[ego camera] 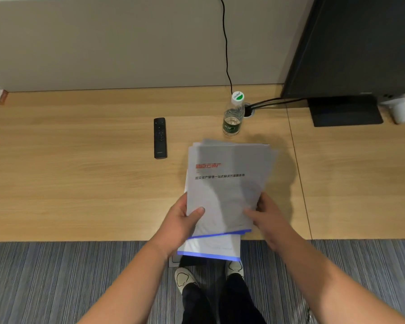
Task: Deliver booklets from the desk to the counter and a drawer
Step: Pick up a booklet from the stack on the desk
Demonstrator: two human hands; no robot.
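A stack of white booklets with red and grey cover print and blue lower edges is held over the front edge of the wooden desk. My left hand grips the stack's lower left side, thumb on the top cover. My right hand grips its lower right corner, fingers on the cover. The upper booklets are fanned and skewed to the right. The lowest booklet sticks out toward me past the desk edge.
A black remote lies left of the stack. A water bottle stands just behind it, beside a cable hole. A dark monitor on its base fills the back right, with a white paper cup beside it. Striped carpet and my shoes are below.
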